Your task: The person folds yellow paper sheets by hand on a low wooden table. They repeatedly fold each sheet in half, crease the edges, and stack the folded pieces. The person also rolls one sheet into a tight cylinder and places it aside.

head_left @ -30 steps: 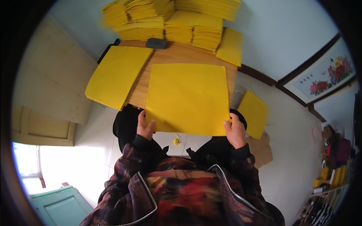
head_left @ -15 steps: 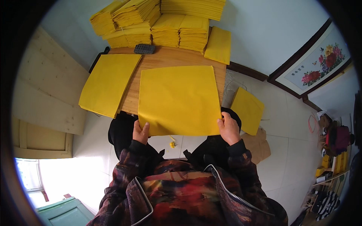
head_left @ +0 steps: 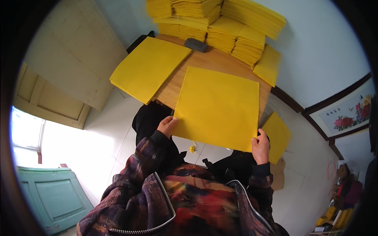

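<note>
A flat yellow cloth-like square point(head_left: 218, 108) lies partly over the wooden table, its near edge reaching out above my lap. At its near left corner, my left hand point(head_left: 168, 125) pinches the edge, thumb on top. My right hand point(head_left: 260, 147) grips the near right corner the same way. Left of it, a pile of similar yellow squares point(head_left: 151, 69) sits on the table and overhangs the near edge. Whether the held piece is one layer or several, I cannot tell.
Tall stacks of folded yellow pieces point(head_left: 236, 35) fill the back of the wooden table point(head_left: 173, 92). A dark grey block-shaped object point(head_left: 195, 45) lies before them. More yellow pieces point(head_left: 278, 135) stand low on the right. Yellow scraps point(head_left: 192, 149) lie on the tiled floor.
My view has turned, so the scene appears tilted and shifted right. The sag near the square's front edge has flattened out. Both hands keep their hold on its near corners.
</note>
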